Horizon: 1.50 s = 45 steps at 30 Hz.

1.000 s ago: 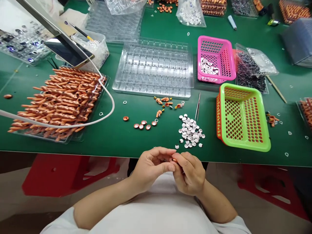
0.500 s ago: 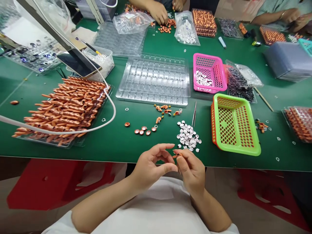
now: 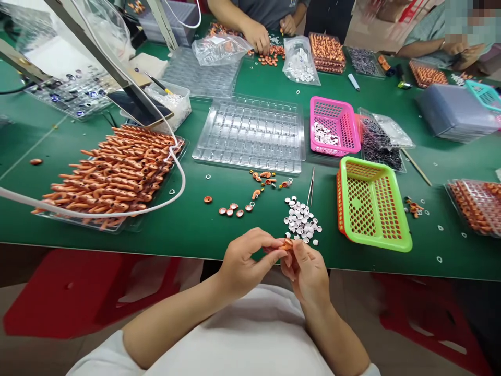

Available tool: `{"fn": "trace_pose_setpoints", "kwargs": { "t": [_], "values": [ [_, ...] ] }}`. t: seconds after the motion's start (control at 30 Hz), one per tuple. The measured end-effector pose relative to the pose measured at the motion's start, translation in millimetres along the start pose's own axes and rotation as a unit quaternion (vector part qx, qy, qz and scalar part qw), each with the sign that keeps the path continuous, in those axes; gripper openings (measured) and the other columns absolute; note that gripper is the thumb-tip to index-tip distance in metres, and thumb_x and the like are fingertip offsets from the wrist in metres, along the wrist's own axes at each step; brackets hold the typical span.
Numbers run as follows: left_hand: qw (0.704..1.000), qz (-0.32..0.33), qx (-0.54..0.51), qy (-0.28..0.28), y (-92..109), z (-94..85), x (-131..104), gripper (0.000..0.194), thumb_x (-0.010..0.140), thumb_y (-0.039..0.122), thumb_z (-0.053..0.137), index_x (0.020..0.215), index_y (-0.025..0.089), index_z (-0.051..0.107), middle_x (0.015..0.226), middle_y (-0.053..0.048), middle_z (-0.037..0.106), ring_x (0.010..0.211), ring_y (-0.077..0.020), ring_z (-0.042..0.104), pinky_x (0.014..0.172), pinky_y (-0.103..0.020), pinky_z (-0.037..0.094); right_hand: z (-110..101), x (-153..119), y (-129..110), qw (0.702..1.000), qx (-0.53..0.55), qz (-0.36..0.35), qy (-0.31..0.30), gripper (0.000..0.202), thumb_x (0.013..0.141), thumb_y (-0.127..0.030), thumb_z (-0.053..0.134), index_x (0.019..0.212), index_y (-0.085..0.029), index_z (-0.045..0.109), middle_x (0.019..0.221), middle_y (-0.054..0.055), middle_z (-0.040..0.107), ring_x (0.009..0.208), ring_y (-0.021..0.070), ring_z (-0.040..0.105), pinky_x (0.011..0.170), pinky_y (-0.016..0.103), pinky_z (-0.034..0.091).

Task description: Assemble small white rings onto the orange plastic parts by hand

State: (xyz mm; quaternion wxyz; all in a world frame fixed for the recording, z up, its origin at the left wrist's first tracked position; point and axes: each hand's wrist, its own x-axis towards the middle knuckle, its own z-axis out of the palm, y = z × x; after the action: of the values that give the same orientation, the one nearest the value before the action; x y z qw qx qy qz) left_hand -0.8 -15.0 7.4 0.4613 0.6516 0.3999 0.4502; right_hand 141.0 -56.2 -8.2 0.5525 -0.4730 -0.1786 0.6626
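Pinched a small orange piece (image 3: 288, 243) between left hand (image 3: 245, 261) and right hand (image 3: 307, 271), low centre of the frame, just over the green table's near edge (image 3: 176, 250). Hovered right below the white disc pile (image 3: 302, 220); kept bare green stretch left of both.

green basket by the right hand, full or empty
Empty: the green basket shows only its bare perforated floor, unlike the pink basket holding white discs.
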Motion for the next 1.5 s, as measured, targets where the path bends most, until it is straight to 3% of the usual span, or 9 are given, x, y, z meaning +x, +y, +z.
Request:
{"fn": "trace_pose_setpoints", "kwargs": {
  "t": [0.07,0.2,0.4,0.5,0.6,0.73,0.87,1.3,1.5],
  "values": [
    [0.992,-0.109,-0.059,-0.007,4,-3.2,1,0.005,0.081,0.02,0.072,0.083,0.016,0.074,0.077,-0.003,0.072,0.071,-0.0093,0.064,0.066,-0.019,0.051,-3,-1,0,1.0,-0.017,-0.009,-0.004,0.043,0.085,-0.054,0.063,0.077,-0.012,0.069,0.056,-0.002,0.047,0.044,0.0034,0.039,0.04,0.017,0.026],
    [0.938,-0.275,-0.209,-0.01,7,-8.9,3,0.014,0.075,0.028,0.077,0.077,0.015,0.073,0.077,-0.003,0.072,0.068,-0.0092,0.062,0.062,-0.017,0.05,-9,-3,-2,0.998,-0.054,-0.028,-0.002,0.043,0.09,-0.05,0.057,0.104,-0.013,0.072,0.063,0.0,0.051,0.05,0.005,0.044,0.041,0.016,0.028],
    [0.862,-0.348,-0.369,-0.005,0,-15.4,1,0.021,0.067,0.03,0.084,0.074,0.014,0.072,0.069,-0.002,0.069,0.059,-0.0069,0.058,0.057,-0.017,0.047,-10,-8,-1,0.99,-0.119,-0.068,-0.031,0.037,0.095,-0.043,0.051,0.106,-0.016,0.072,0.068,0.002,0.053,0.054,0.0059,0.044,0.043,0.017,0.031],
    [0.847,-0.342,-0.407,-0.006,-1,-22.1,-4,0.022,0.067,0.029,0.085,0.075,0.014,0.071,0.069,-0.002,0.069,0.061,-0.0085,0.06,0.058,-0.018,0.049,-10,-11,0,0.975,-0.177,-0.11,-0.076,0.031,0.097,-0.036,0.049,0.109,-0.018,0.072,0.071,0.002,0.054,0.056,0.0064,0.047,0.047,0.019,0.036],
    [0.896,-0.29,-0.335,0.021,1,-33.0,-12,0.017,0.069,0.026,0.083,0.077,0.015,0.072,0.074,-0.004,0.071,0.069,-0.0119,0.064,0.063,-0.021,0.051,-8,-14,-1,0.936,-0.277,-0.175,-0.13,0.028,0.098,-0.027,0.048,0.115,-0.021,0.069,0.073,0.001,0.055,0.06,0.0071,0.051,0.054,0.021,0.041],
    [0.974,-0.102,-0.192,0.055,5,-53.1,-23,0.008,0.08,0.015,0.072,0.087,0.018,0.074,0.08,-0.005,0.074,0.076,-0.0139,0.065,0.069,-0.026,0.052,2,-14,0,0.875,-0.38,-0.254,-0.161,0.028,0.097,-0.02,0.049,0.119,-0.023,0.066,0.073,0.0,0.056,0.064,0.0077,0.053,0.062,0.022,0.043],
    [0.99,0.012,-0.094,0.099,7,-74.4,-35,0.019,0.082,0.008,0.067,0.095,0.021,0.073,0.085,-0.005,0.075,0.079,-0.0141,0.065,0.074,-0.028,0.053,13,-9,7,0.847,-0.417,-0.272,-0.188,0.028,0.097,-0.018,0.048,0.119,-0.02,0.065,0.073,0.001,0.057,0.064,0.0091,0.054,0.058,0.022,0.043],
    [0.947,-0.129,-0.142,0.258,-9,-110.3,-63,0.008,0.08,0.022,0.074,0.086,0.018,0.073,0.082,-0.003,0.071,0.079,-0.0146,0.069,0.074,-0.025,0.055,32,14,17,0.809,-0.459,-0.276,-0.244,0.029,0.096,-0.021,0.048,0.12,-0.022,0.064,0.072,0.001,0.058,0.06,0.0104,0.057,0.054,0.021,0.047],
    [0.912,-0.158,-0.113,0.361,-16,-145.4,-61,0.019,0.076,0.03,0.077,0.088,0.016,0.075,0.085,-0.005,0.074,0.083,-0.0169,0.072,0.078,-0.025,0.058,27,29,14,0.73,-0.56,-0.347,-0.182,0.027,0.093,-0.03,0.054,0.115,-0.022,0.067,0.091,0.005,0.068,0.067,0.0125,0.065,0.057,0.021,0.05]
  ]
}}
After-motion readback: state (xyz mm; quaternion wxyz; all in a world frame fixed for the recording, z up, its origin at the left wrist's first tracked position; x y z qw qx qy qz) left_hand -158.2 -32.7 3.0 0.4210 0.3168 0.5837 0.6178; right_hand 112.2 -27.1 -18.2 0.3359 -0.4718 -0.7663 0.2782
